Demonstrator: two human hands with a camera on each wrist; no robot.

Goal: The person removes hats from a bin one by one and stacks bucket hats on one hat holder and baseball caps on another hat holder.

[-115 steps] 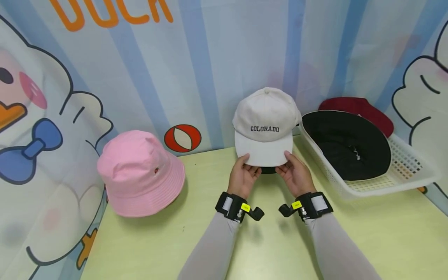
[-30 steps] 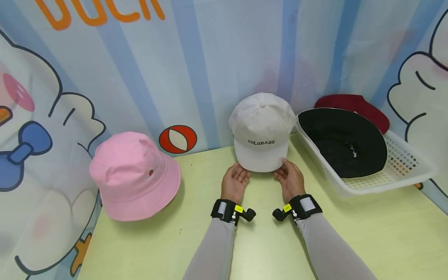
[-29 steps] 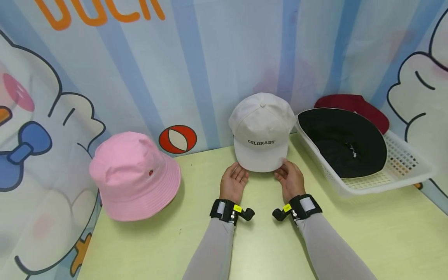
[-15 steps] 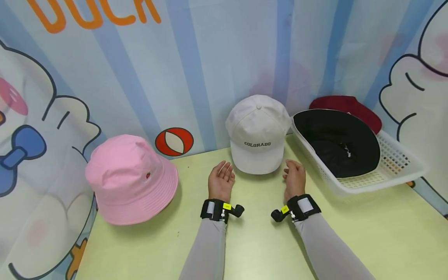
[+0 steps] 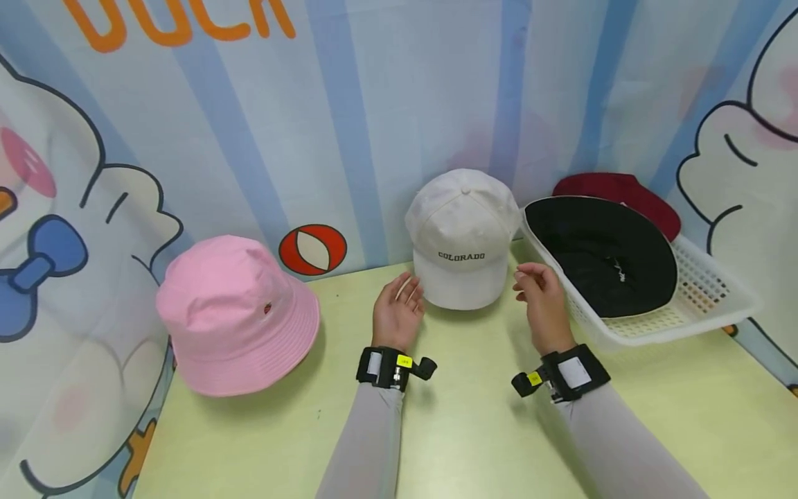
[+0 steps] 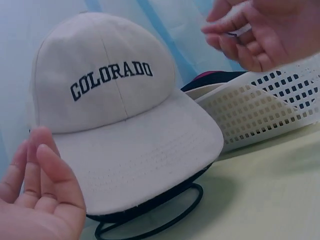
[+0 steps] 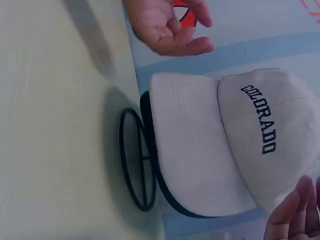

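The left hand (image 5: 397,315) is hovering, fingers loosely parted, over the pale-yellow worktop (image 5: 461,423); the right hand (image 5: 545,306) is curling its fingers slightly, both empty. Beyond, near the back edge, the COLORADO baseball cap (image 5: 463,235) is sitting on a black wire stand (image 7: 143,158); a striped curtain (image 5: 424,83) is hanging behind.

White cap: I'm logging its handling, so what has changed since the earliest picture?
The white cap has been let go: the left hand moved left, the right hand right, toward the white basket. The cap's front looks lower. The pink hat, basket, black hat and red cap stayed put.
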